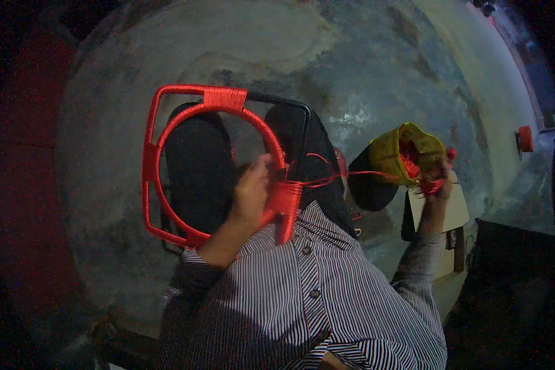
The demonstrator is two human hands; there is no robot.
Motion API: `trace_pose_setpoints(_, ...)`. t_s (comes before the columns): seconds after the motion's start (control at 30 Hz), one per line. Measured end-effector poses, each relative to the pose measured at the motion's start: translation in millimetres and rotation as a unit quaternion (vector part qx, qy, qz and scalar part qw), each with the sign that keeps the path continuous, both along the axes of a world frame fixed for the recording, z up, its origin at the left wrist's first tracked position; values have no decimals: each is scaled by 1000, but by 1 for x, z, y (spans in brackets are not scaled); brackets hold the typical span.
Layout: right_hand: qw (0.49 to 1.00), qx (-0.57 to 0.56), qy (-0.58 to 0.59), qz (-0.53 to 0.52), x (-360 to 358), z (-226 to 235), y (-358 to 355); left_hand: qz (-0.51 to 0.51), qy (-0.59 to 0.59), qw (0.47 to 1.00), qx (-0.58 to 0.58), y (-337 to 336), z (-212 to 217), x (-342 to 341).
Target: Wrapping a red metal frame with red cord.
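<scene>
Across my lap lies a square frame with rounded corners and an inner ring [267,126], mostly wound in red cord. Its upper right stretch is bare and black. My left hand [251,192], slightly blurred, is closed on the ring's right side beside a wide wrapped band [285,200]. From that band, loose strands of red cord [345,175] run taut to the right. Out at the right, my right hand [438,184] is closed on a bunch of the red cord, at the mouth of a yellow bag [385,153] holding more red cord. Its fingertips are partly hidden.
Under the right hand stands a pale board or box [453,206]. A dark rounded object [373,185] sits left of the bag. Grey, stained floor [351,68] spreads ahead, with a red surface [24,154] at far left and an orange object [525,139] by the right wall.
</scene>
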State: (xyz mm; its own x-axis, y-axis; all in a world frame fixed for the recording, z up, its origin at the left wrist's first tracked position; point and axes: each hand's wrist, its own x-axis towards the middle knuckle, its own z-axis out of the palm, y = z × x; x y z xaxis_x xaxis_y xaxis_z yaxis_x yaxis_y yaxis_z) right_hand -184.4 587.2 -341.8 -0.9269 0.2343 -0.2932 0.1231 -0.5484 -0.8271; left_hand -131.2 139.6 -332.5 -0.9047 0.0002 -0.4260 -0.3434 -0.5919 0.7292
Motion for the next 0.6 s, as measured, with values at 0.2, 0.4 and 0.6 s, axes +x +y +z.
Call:
trace_pose_setpoints(0.2, 874, 271, 50, 400, 30, 30, -201, -11, 23, 999, 43, -7, -3, 5)
trace_pose_setpoints(0.4, 788, 406, 34, 462, 22, 2, -178, -26, 61, 997, 44, 0, 22, 3)
trace_pose_setpoints(0.6, 874, 438, -19, 209, 4, -20, -51, -29, 79, 993, 77, 4, 24, 0)
